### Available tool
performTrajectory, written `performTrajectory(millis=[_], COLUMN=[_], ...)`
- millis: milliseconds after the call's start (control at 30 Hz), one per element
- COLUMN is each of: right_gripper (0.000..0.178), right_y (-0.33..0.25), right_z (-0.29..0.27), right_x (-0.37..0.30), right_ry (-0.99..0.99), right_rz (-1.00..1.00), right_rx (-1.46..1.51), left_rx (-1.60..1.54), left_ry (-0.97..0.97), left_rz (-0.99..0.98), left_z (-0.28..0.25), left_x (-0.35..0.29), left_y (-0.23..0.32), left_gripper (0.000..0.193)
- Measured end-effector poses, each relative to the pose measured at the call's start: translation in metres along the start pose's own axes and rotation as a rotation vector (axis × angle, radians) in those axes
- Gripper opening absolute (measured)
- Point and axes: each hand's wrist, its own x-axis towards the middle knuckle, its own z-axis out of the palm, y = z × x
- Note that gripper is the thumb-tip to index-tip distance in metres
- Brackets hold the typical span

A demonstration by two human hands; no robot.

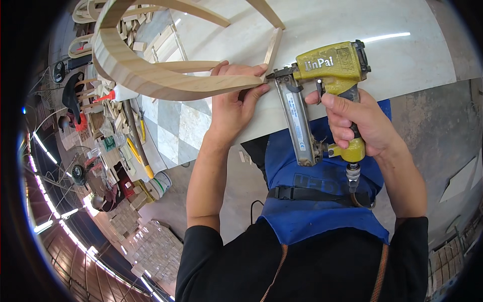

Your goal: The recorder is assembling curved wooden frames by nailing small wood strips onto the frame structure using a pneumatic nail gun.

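Observation:
A curved, pale wooden frame (133, 75) with straight legs rests on the worktable at the upper left. My left hand (234, 103) is closed around one end of its curved rail, thumb and fingers pressing at the joint with a short straight wooden bar (273, 49). In my right hand (366, 118) is a yellow air nail gun (347, 63), gripped by its handle, with a finger near the trigger. Its nose meets the wood at that joint, right beside my left fingertips. The silver magazine (298, 126) slants down toward my apron, and an air hose fitting (353, 173) hangs below the handle.
The pale worktable (322, 25) has a bent near edge close to my waist. To the left lie wood offcuts, a white glue bottle with a red tip (123, 93), a plastic bottle (113, 142) and a long-handled hammer (138, 141). Stacked wood blocks (156, 246) stand on the floor.

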Motion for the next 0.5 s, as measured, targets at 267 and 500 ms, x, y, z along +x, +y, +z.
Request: performTrajectory(millis=[267, 500], right_gripper=[0.038, 0.049], right_y=[-0.075, -0.125], right_z=[0.000, 0.011], right_x=[-0.053, -0.081], right_ry=[0.042, 0.285], right_rz=[-0.231, -0.717], right_rx=[-0.544, -1.780], left_rx=[-0.285, -0.784], left_ry=[-0.071, -0.012], left_rz=[-0.185, -0.530], left_z=[-0.034, -0.052], left_x=[0.002, 0.049], left_y=[0.013, 0.016], left_gripper=[0.047, 0.059])
